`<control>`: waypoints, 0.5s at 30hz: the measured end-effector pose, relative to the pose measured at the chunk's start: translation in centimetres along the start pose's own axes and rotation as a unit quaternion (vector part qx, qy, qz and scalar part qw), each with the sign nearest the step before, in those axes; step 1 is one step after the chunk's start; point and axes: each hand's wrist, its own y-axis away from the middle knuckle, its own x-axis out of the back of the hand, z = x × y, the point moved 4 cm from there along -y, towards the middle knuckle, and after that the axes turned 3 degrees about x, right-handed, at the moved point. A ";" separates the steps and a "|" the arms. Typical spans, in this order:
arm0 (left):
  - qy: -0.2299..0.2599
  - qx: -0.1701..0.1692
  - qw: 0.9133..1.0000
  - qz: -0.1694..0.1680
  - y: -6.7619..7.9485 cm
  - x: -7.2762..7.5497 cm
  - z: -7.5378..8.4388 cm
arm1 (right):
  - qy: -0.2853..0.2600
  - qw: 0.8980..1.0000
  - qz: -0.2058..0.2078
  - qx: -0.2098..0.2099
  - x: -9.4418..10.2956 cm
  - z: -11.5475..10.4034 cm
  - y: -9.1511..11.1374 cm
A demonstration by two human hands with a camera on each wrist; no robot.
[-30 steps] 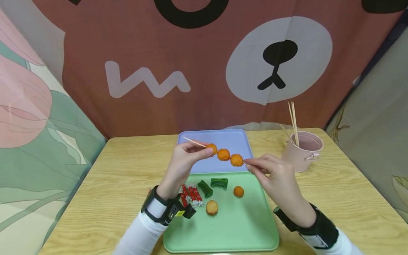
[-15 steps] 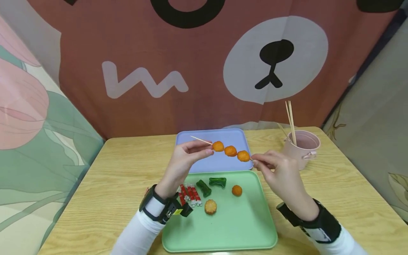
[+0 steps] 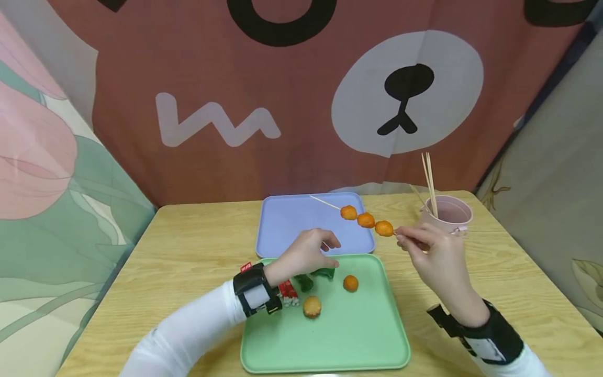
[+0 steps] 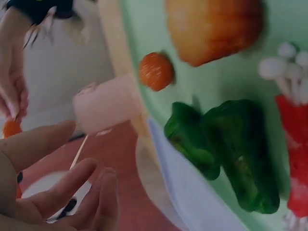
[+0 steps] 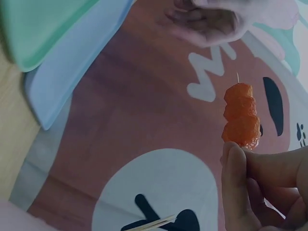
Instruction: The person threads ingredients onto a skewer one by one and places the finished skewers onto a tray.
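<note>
My right hand (image 3: 435, 254) pinches one end of a wooden skewer (image 3: 325, 202) between thumb and fingers. Three orange balls (image 3: 366, 220) are threaded along it, and its far end sticks out bare to the left, over the blue tray. The left hand (image 3: 308, 254) holds nothing; its fingers are loosely bent over the back of the green tray (image 3: 353, 335). Beneath it lie green pepper pieces (image 4: 240, 154), partly hidden in the head view. Red-wrapped bundles with white mushroom tips (image 3: 289, 293) sit by the left wrist.
One loose orange ball (image 3: 350, 283) and a round golden-brown piece (image 3: 312, 307) lie on the green tray. Behind it stands a blue tray (image 3: 282, 220). A pink bucket (image 3: 454, 212) with several skewers (image 3: 430, 183) stands at the back right, behind my right hand.
My left hand has let go of the skewer and come down over the green tray. The right hand has carried the skewer with the orange balls to the right.
</note>
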 end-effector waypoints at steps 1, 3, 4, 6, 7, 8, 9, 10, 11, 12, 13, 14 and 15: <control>-0.016 -0.002 1.000 -0.013 -0.1 -0.4 0.1 | 0.005 1.000 0.000 -0.002 0.1 0.2 0.1; -0.049 -0.007 0.998 -0.035 -0.3 -1.2 0.4 | 0.016 1.000 -0.001 -0.007 0.2 0.5 0.3; -0.065 -0.010 0.997 -0.045 -0.4 -1.6 0.5 | 0.020 1.000 -0.002 -0.010 0.3 0.6 0.4; -0.089 -0.015 0.994 -0.067 -0.6 -2.2 0.8 | 0.029 0.999 -0.004 -0.017 0.5 0.9 0.6; -0.100 -0.018 0.992 -0.077 -0.7 -2.6 0.9 | 0.032 0.999 -0.006 -0.021 0.5 1.0 0.7; -0.115 -0.020 0.989 -0.086 -0.8 -2.9 1.0 | 0.033 0.999 -0.006 -0.023 0.6 1.1 0.7; -0.127 -0.024 0.987 -0.096 -0.8 -3.2 1.2 | 0.035 0.999 -0.006 -0.025 0.7 1.2 0.8; -0.138 -0.028 0.985 -0.104 -0.9 -3.5 1.2 | 0.036 0.999 -0.006 -0.027 0.7 1.3 0.8; -0.149 -0.033 0.982 -0.112 -1.0 -3.8 1.4 | 0.037 0.999 -0.004 -0.029 0.8 1.4 0.8; -0.162 -0.040 0.979 -0.120 -1.0 -4.1 1.4 | 0.038 0.999 -0.002 -0.030 0.9 1.5 0.8; -0.175 -0.048 0.975 -0.126 -1.1 -4.3 1.5 | 0.038 0.999 0.001 -0.031 1.0 1.5 0.8; -0.187 -0.058 0.972 -0.131 -1.1 -4.5 1.6 | 0.038 0.999 0.004 -0.031 1.1 1.6 0.8; -0.196 -0.067 0.969 -0.134 -1.2 -4.7 1.7 | 0.039 0.999 0.006 -0.031 1.2 1.6 0.8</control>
